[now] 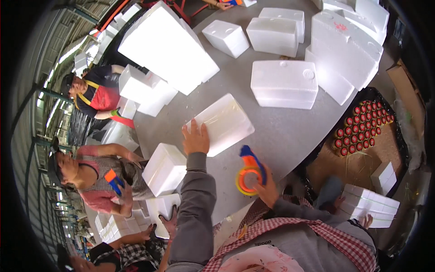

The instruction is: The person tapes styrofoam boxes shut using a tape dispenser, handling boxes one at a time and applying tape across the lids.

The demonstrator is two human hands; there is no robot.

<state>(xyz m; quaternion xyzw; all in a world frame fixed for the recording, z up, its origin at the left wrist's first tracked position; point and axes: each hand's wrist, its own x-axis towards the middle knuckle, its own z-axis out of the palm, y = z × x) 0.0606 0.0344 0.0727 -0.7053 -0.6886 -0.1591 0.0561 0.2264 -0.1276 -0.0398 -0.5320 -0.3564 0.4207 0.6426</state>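
Observation:
My left hand lies with spread fingers on the near left end of a white foam box with shiny clear tape across its top. In my right hand is a blue and orange tape dispenser with a roll of yellowish tape, held over the table to the right of that box. Another white foam box sits farther off, and one more foam box rests close to my left forearm.
The grey table bears several more foam boxes, stacked high at the right. Co-workers stand along the left; one holds a tape dispenser. Right of the table are red-topped jars and a person's hands on strapped foam boxes.

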